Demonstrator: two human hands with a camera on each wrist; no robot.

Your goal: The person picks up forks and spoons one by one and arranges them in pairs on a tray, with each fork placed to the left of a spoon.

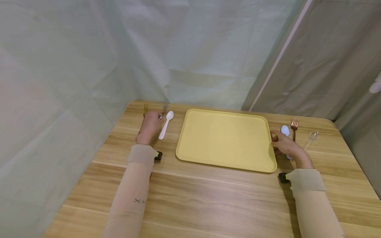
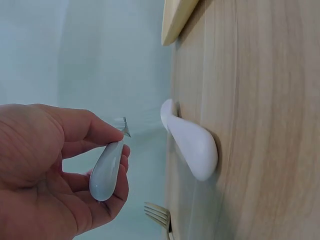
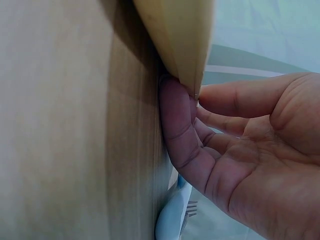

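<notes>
Pale curtains back a wood-grain worktop. Only the left wrist view shows the left hand pinching a glossy clear utensil, perhaps a spoon. The right hand fingers, relaxed, touch the smooth yellow tray edge.

Soft, even, diffuse light fills all views, with only faint shadows beside the flat yellow plastic tray. The head view bows at its edges. Both wrist views blur close up.
</notes>
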